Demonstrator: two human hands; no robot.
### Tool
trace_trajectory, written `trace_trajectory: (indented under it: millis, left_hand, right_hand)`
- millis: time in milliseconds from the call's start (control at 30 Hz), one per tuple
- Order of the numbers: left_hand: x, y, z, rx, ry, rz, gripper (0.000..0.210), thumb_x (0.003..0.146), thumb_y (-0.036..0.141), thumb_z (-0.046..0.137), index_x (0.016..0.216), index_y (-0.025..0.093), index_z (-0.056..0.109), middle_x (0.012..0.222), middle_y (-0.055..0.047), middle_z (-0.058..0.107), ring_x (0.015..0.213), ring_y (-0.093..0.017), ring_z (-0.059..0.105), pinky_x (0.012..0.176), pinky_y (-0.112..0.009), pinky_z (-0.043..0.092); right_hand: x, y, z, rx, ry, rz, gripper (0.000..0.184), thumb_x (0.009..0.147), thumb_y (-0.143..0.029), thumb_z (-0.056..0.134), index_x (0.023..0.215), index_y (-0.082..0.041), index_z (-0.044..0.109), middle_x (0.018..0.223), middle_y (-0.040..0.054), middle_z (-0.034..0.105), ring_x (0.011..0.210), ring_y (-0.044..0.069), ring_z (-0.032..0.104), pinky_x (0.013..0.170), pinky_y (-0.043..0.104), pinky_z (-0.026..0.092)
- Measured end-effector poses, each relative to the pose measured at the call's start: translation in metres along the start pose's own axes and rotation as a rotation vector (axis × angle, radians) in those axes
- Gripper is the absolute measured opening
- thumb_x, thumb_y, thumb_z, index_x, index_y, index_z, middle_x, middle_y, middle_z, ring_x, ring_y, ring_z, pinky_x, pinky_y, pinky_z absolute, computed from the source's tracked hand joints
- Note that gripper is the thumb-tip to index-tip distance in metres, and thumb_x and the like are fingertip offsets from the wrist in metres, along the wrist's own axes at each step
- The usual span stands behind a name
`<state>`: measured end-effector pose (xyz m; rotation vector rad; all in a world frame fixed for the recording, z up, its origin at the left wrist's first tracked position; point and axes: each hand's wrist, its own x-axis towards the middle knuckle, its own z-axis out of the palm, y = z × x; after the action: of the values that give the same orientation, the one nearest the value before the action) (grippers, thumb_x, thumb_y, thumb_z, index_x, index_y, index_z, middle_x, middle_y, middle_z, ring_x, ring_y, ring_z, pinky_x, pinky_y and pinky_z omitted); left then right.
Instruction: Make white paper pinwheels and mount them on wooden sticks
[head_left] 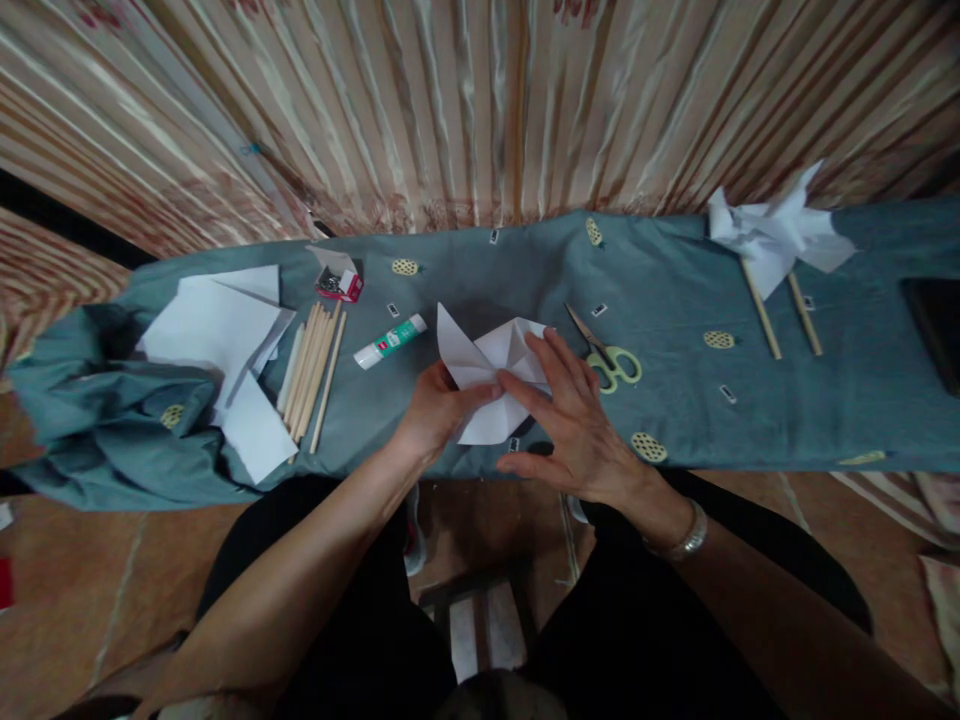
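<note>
A white paper pinwheel [491, 352] with folded blades is held over the cloth in front of me. My left hand [435, 410] grips its left side, the thumb lying on top near the centre and the other fingers hidden behind the paper. My right hand [574, 420] has its fingers spread; the index fingertip touches the middle of the pinwheel and other fingers rest over its right blade. A glue stick [390, 341] lies to the left of the pinwheel. Scissors [613, 362] with pale green handles are just right of it.
Wooden sticks [311, 375] lie left, beside white paper sheets [217, 330]. An opened small box [337, 277] holds metal pins or tacks. Two paper pinwheels on sticks [784, 230] lie at right, near a dark object [934, 330]. A curtain [480, 110] hangs behind the cloth-covered table [675, 280].
</note>
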<state>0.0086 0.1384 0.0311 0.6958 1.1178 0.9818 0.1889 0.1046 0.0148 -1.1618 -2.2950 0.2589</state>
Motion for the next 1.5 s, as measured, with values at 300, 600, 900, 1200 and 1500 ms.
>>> trace_trajectory:
  millis: [300,600,900,1200,1500]
  left_hand:
    - [-0.003,0.003,0.000,0.030,0.027,-0.009,0.025,0.052,0.016,0.086,0.074,0.015,0.074,0.079,-0.006,0.077,0.067,-0.018,0.067,0.066,-0.029,0.054]
    - [-0.003,0.002,-0.001,0.056,0.039,-0.029,0.027,0.050,0.016,0.085,0.075,0.015,0.075,0.079,-0.007,0.076,0.071,-0.021,0.068,0.067,-0.032,0.054]
    - [-0.002,-0.002,-0.001,0.011,0.014,-0.031,0.025,0.053,0.013,0.083,0.076,0.015,0.075,0.081,-0.008,0.077,0.077,-0.024,0.070,0.070,-0.035,0.057]
    - [0.000,-0.003,-0.001,-0.021,0.052,-0.028,0.026,0.053,0.016,0.084,0.076,0.015,0.073,0.079,-0.006,0.076,0.074,-0.021,0.068,0.072,-0.033,0.055]
    - [0.005,0.003,-0.002,-0.032,0.081,0.059,0.022,0.055,0.015,0.083,0.074,0.014,0.074,0.078,-0.005,0.076,0.069,-0.018,0.067,0.070,-0.031,0.054]
  right_hand:
    - [-0.001,0.000,-0.007,0.142,0.019,0.004,0.063,0.093,-0.063,0.042,0.147,-0.031,0.041,0.165,0.0028,0.012,0.151,0.037,0.009,0.116,0.063,0.021]
    - [-0.001,0.004,-0.010,0.122,0.038,-0.037,0.060,0.091,-0.059,0.048,0.147,-0.039,0.039,0.164,-0.0014,0.015,0.150,0.037,0.013,0.113,0.066,0.025]
    - [0.001,-0.001,-0.014,0.061,0.025,-0.068,0.059,0.092,-0.058,0.047,0.146,-0.036,0.040,0.163,0.0012,0.018,0.150,0.037,0.014,0.114,0.062,0.026]
    - [0.005,0.001,-0.025,0.096,0.100,0.018,0.064,0.093,-0.052,0.050,0.152,-0.040,0.027,0.163,-0.0019,0.019,0.150,0.034,0.016,0.118,0.062,0.023]
    - [0.007,0.013,-0.022,0.374,0.309,0.429,0.064,0.085,-0.046,0.067,0.142,-0.028,0.044,0.143,0.0122,0.053,0.133,0.031,0.050,0.107,0.056,0.043]
